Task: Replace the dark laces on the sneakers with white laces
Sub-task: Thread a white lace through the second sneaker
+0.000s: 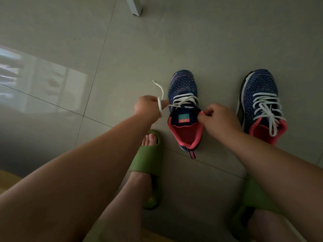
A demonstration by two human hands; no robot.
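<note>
I see two dark blue knit sneakers with pink linings standing on the grey tiled floor (122,49), toes pointing away from me. The sneaker on the left (185,109) sits between my two hands; the sneaker on the right (260,105) stands apart from it, just beyond my right forearm.

My left hand (148,106) is curled around a flat white lace (160,102), which wraps over the fingers; its loose end rises up and away to the far left, while the rest runs right into the upper eyelets of the left sneaker. Only the far rows of that sneaker are laced; the tongue with its teal and pink label lies open toward me.

My right hand (218,119) pinches the pink collar edge of the same sneaker on its right side, fingers curled on the fabric.

The right sneaker carries a white lace (267,110) criss-crossed through its eyelets, with loose ends falling across the pink opening.

Nearer to me, my feet wear green foam slide sandals: one (150,161) just left of the left sneaker's heel, the other (251,201) partly hidden under my right arm. A white furniture leg (134,6) stands at the far edge.
</note>
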